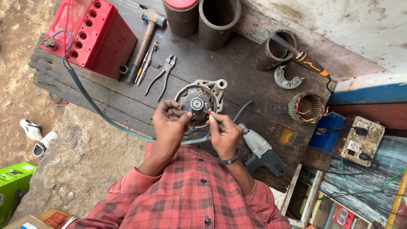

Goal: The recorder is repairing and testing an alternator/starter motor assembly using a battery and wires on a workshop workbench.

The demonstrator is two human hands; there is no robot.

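Note:
An alternator housing [208, 90] with its rotor and bearing facing up lies on a dark wooden workbench [237, 68]. My left hand [169, 121] hovers over its near edge, fingertips pinched on a thin wire end. My right hand [222, 131] is beside it and pinches a red wire [206, 113] next to the bearing. Blue and red wires run down from the housing between my hands. The near part of the housing is hidden by my fingers.
A red battery [91, 34], a hammer [146, 38], pliers [163, 76] and two dark cylinders [201, 17] lie at the back. A copper stator coil [306, 108], a soldering iron [311, 64] in a cup, a grey drill [260, 150] and a switch box [360, 140] sit to the right.

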